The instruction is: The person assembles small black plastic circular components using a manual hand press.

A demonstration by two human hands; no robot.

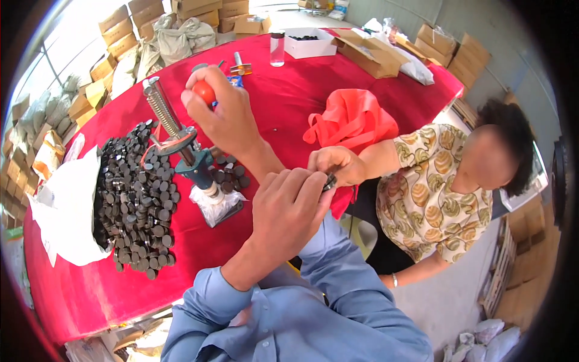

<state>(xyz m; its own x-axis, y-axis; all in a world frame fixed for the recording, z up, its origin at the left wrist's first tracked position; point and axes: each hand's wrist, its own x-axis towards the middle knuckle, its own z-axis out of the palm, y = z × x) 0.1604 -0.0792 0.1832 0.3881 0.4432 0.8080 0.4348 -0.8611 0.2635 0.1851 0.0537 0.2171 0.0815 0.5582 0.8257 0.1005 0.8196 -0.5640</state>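
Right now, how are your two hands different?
The right hand is up high, wrapped around the red knob of the hand press; the left hand is lower, at the table edge. The right hand works alone; the left hand's fingertips meet another person's hand at a small dark piece. Both are bare, with blue sleeves, and the arms cross.

Blue button-up shirt on the wearer, light cotton look, long sleeves with loose creased cuffs ending at the wrists. Small pale buttons show down the front. Both hands bare.
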